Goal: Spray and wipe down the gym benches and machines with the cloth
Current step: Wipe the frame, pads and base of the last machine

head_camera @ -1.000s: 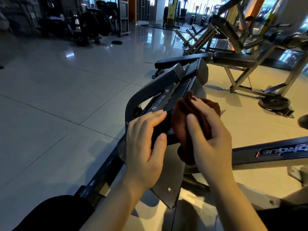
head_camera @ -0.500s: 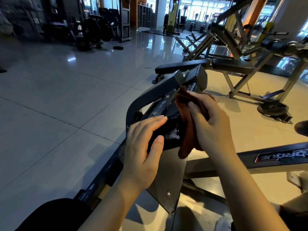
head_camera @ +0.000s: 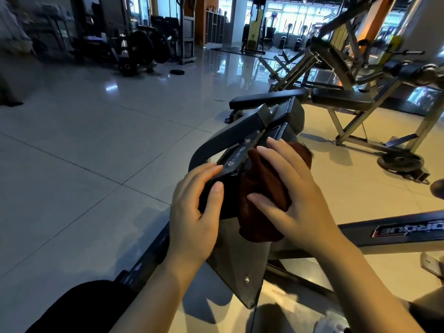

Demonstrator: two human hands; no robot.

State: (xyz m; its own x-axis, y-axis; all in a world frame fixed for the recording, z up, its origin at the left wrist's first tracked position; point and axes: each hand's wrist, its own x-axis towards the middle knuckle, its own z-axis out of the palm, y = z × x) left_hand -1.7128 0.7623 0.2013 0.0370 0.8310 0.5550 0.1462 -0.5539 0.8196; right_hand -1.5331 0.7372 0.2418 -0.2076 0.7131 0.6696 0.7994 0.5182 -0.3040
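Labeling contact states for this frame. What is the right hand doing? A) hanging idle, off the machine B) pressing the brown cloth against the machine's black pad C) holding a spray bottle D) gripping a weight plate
B: the right hand lies spread over the brown cloth, pressing it onto the black pad, which the left hand steadies.
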